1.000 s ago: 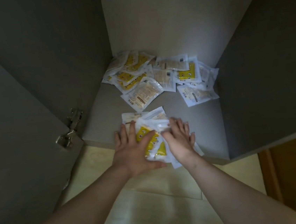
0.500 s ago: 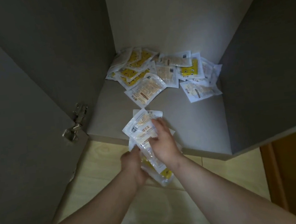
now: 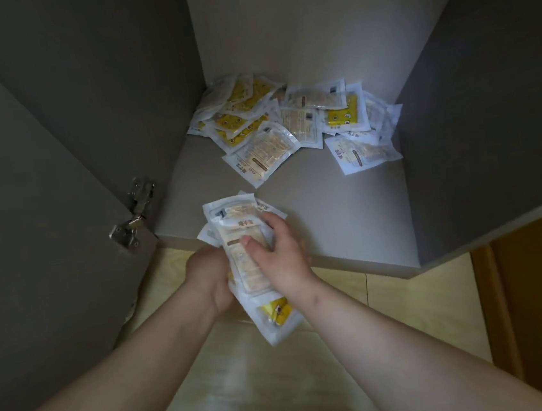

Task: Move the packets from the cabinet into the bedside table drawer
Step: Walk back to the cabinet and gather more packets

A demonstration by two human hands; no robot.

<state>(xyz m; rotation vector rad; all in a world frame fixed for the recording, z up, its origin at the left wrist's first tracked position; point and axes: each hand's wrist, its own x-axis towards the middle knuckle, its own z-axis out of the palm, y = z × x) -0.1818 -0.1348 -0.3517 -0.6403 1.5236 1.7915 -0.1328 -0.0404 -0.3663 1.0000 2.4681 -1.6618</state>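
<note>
Both left hand and right hand clamp fingers mid-stack on light, slippery packets, likely to fan apart.

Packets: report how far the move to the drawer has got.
Done: nothing to confirm; the drawer is out of view. In hand: both the left hand and right hand grip a bundle of packets over the front edge of the cabinet shelf. Left: a large pile lies at its back.
</note>
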